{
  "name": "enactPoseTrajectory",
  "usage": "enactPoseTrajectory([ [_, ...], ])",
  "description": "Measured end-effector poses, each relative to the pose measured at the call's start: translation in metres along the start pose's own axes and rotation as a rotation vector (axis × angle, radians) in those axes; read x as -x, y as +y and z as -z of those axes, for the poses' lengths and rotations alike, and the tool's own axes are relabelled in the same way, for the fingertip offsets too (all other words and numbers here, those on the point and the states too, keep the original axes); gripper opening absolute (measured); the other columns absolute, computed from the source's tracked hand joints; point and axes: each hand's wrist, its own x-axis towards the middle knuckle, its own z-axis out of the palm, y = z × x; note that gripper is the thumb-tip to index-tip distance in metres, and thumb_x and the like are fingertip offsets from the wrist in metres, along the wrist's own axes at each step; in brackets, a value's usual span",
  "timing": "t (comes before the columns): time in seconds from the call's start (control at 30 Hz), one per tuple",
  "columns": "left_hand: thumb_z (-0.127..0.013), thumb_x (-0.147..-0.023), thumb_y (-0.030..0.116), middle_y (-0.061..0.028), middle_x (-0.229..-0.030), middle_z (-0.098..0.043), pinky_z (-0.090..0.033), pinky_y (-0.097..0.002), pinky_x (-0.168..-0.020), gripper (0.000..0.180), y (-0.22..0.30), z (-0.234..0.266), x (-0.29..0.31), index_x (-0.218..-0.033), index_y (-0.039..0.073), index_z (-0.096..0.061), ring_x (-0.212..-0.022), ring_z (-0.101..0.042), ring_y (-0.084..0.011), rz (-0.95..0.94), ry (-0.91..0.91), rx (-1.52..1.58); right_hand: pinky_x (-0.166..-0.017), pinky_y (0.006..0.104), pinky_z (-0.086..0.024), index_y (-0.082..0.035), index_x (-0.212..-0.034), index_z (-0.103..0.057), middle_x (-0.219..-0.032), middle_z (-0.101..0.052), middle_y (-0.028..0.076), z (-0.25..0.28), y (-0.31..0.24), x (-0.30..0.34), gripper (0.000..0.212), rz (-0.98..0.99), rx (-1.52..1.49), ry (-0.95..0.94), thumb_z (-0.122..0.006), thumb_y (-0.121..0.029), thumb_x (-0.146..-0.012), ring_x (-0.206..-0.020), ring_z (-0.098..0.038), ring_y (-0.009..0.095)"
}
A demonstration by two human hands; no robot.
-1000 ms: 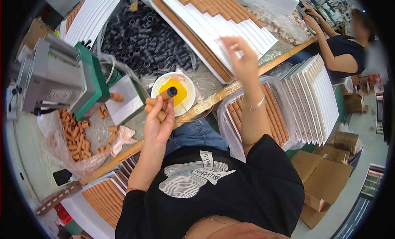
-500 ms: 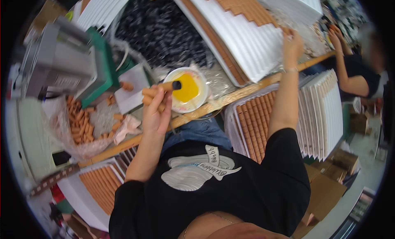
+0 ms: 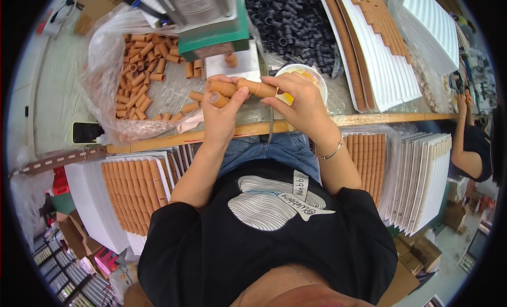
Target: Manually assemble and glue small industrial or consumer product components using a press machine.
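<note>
My left hand (image 3: 219,119) is closed around a few short brown ridged tubes, among them a lower tube (image 3: 217,99) whose open end faces me. Another brown tube (image 3: 257,89) extends rightward from its fingers. My right hand (image 3: 306,103) pinches the right end of that tube between thumb and fingers. Whatever is at that end is mostly covered by my fingertips. Just behind my right hand stands a white bowl (image 3: 324,87) with yellow liquid, partly hidden by the hand. A single brown tube (image 3: 231,60) is on the pale metal plate (image 3: 249,73) under a green-and-grey machine (image 3: 214,43).
Loose brown tubes (image 3: 140,90) lie in a plastic bag at left. Black fittings (image 3: 293,29) are heaped behind the bowl. White ridged trays (image 3: 388,77) hold rows of tubes at right; stacked trays (image 3: 132,191) flank me below the wooden table edge (image 3: 253,128). A co-worker's arm (image 3: 461,127) shows far right.
My right hand has come back from the ridged tray at right to the tubes in my left hand. The black piece seen on one tube's end is now hidden. The view has swung left.
</note>
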Motion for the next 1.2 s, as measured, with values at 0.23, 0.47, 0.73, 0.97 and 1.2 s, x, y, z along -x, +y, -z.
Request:
enactPoseTrajectory([
  [0.23, -0.075, -0.077, 0.002, -0.0107, -0.102, -0.067, -0.050, -0.0291, -0.081, 0.038, 0.013, 0.029, -0.011, -0.104, 0.004, -0.049, -0.095, -0.063, -0.0175, -0.317, -0.043, -0.740, -0.073, 0.0425, -0.039, -0.009, -0.103, -0.060, -0.083, -0.064, 0.006, -0.031, 0.005, -0.020, 0.028, -0.069, 0.126, -0.103, -0.070, -0.013, -0.077, -0.083, -0.060, 0.029],
  [0.47, -0.074, -0.077, 0.011, -0.0150, -0.099, -0.068, -0.049, -0.0336, -0.083, 0.056, 0.025, 0.054, -0.086, -0.124, 0.001, -0.046, -0.098, -0.065, -0.0262, -0.054, -0.192, -1.195, -0.077, 0.0447, -0.041, -0.010, -0.101, -0.060, -0.089, -0.062, 0.010, -0.070, 0.034, -0.072, 0.033, -0.131, 0.215, -0.009, -0.075, -0.024, -0.075, -0.094, -0.055, 0.032],
  [0.73, -0.069, -0.084, 0.011, -0.0177, -0.108, -0.061, -0.049, -0.0248, -0.066, 0.044, 0.037, 0.091, -0.039, -0.119, 0.007, -0.042, -0.083, -0.062, -0.0182, 0.046, -0.200, -0.286, -0.081, 0.0462, -0.042, -0.008, -0.108, -0.062, -0.107, -0.055, 0.013, -0.082, 0.027, -0.069, 0.053, -0.148, 0.393, 0.024, -0.083, -0.029, -0.064, -0.103, -0.049, 0.035],
  [0.97, -0.067, -0.086, 0.011, -0.0179, -0.106, -0.061, -0.047, -0.0221, -0.063, 0.036, 0.056, 0.077, 0.015, -0.114, 0.006, -0.046, -0.084, -0.062, -0.0160, 0.526, -0.408, 0.222, -0.065, 0.0207, -0.043, -0.002, -0.112, -0.061, -0.082, -0.058, 0.001, -0.032, -0.028, -0.018, 0.036, -0.362, -0.504, -0.241, -0.072, -0.022, -0.084, -0.069, -0.051, 0.008],
  [1.2, -0.083, -0.073, 0.016, 0.0000, -0.093, -0.053, -0.043, -0.0216, -0.075, 0.046, 0.047, 0.047, 0.035, -0.104, 0.007, -0.050, -0.086, -0.051, -0.0080, 0.048, -0.291, -0.537, -0.060, 0.0144, -0.040, 0.001, -0.106, -0.062, -0.088, -0.061, -0.002, -0.038, -0.022, 0.011, 0.020, -0.326, -0.794, -0.196, -0.065, -0.011, -0.091, -0.071, -0.051, -0.001],
])
